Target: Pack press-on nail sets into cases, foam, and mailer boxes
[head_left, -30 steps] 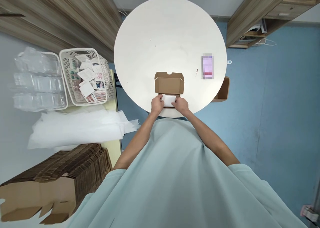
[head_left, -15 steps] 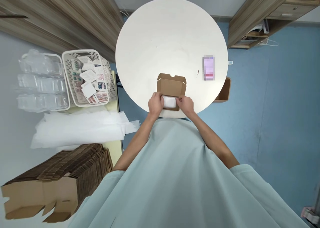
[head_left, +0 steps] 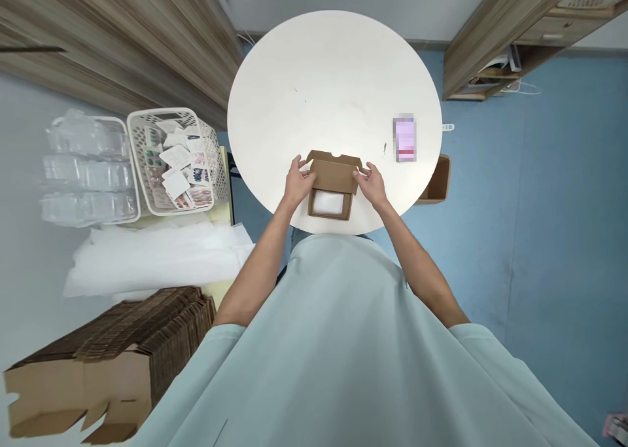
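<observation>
A small brown cardboard box [head_left: 330, 216] stands near the front edge of the round white table, its lid [head_left: 334, 175] raised and tilted away from me. Inside lies a flat white wrapped packet [head_left: 328, 202]. My left hand [head_left: 298, 185] is at the lid's left side, thumb against its edge and fingers around the side flap. On the opposite side, my right hand [head_left: 371, 185] pinches the lid's right edge in the same way. The fingertips partly cover the side flaps.
A phone-like pixelated item [head_left: 405, 138] lies on the table [head_left: 338, 61] at right. To my left are a white basket [head_left: 169, 208] of small packs, clear plastic trays [head_left: 88, 172], white sheets [head_left: 157, 260] and stacked flat cardboard boxes [head_left: 118, 362]. An open brown bin [head_left: 436, 182] stands beyond the table's right edge.
Both hands have moved up from the white packet inside the box to the sides of the lid. The packet now lies uncovered by fingers. The view has shifted slightly.
</observation>
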A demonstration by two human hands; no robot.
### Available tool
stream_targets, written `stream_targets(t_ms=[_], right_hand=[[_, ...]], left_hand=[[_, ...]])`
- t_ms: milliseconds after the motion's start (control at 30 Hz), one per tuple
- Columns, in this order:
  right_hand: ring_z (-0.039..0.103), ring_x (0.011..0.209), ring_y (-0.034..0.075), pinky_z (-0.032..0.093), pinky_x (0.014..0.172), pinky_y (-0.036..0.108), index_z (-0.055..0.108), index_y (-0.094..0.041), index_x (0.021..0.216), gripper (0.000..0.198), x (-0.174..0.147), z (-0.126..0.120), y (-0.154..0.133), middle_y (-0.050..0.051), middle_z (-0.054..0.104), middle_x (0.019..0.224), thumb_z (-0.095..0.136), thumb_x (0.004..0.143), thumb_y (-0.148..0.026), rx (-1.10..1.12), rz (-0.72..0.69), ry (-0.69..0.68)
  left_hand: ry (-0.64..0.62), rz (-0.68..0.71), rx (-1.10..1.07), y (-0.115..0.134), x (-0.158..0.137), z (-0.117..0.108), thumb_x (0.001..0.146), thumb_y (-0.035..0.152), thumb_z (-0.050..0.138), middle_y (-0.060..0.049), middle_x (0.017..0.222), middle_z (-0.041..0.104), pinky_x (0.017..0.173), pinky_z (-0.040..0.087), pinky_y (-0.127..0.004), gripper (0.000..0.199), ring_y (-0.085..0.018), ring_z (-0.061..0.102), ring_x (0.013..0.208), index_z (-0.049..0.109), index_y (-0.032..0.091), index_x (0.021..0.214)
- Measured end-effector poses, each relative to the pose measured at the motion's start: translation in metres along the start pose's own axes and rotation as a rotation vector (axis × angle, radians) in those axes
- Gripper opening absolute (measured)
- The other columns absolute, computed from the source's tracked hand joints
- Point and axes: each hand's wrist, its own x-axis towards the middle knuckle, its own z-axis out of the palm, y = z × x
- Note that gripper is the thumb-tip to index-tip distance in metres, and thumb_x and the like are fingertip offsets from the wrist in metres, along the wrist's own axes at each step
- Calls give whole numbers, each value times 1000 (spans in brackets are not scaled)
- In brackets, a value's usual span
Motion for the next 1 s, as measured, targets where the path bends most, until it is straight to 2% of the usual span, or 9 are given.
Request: stream_targets(t_ms=[133,267,367,500,700,867,1000], right_hand=[[69,138,35,52,124,55,38,-21,170,89,5,-1,-10,21,59,162,71,99,-62,-7,-111,1],[67,140,35,56,120,57,42,-26,168,81,4,-4,-10,18,59,162,67,101,-65,-24,-223,-16],[65,141,35,60,117,56,45,-26,166,74,-9,-5,-3,18,59,162,63,103,-61,-73,-281,-30],[64,140,32,61,115,52,50,-24,163,62,-36,-3,12,18,58,160,58,106,-47,-155,-342,-29],[61,143,32,58,118,56,46,-26,166,64,-77,1,34,16,60,157,56,103,-29,-371,-344,-96],[54,152,33,56,119,55,45,-22,165,61,-100,-1,35,17,55,163,56,105,-30,-519,-354,-22],[63,141,32,57,116,52,57,-21,154,46,-106,-3,27,16,65,153,49,110,-30,-573,-323,6]], left_hand=[[-3,100,-59,2,2,4,93,32,78,-21,173,45,121,53,-54,91,-38,58,150,33,24,172],[7,137,-84,0,1,7,95,31,78,-21,173,45,124,51,-52,85,-38,54,154,37,24,169],[27,144,-84,-7,-9,11,95,25,75,-21,169,48,124,51,-52,79,-36,56,153,41,22,166],[41,181,-38,-23,-36,18,95,22,69,-17,168,50,126,51,-51,75,-32,57,151,43,25,165],[39,248,198,-43,-78,25,90,20,68,-20,163,55,128,47,-55,74,-35,55,152,48,20,161],[102,298,338,-47,-104,18,95,28,68,-17,172,47,135,38,-56,74,-34,42,163,43,21,165],[136,281,379,-41,-117,11,103,30,59,-14,156,63,125,49,-52,53,-32,58,149,56,23,155]])
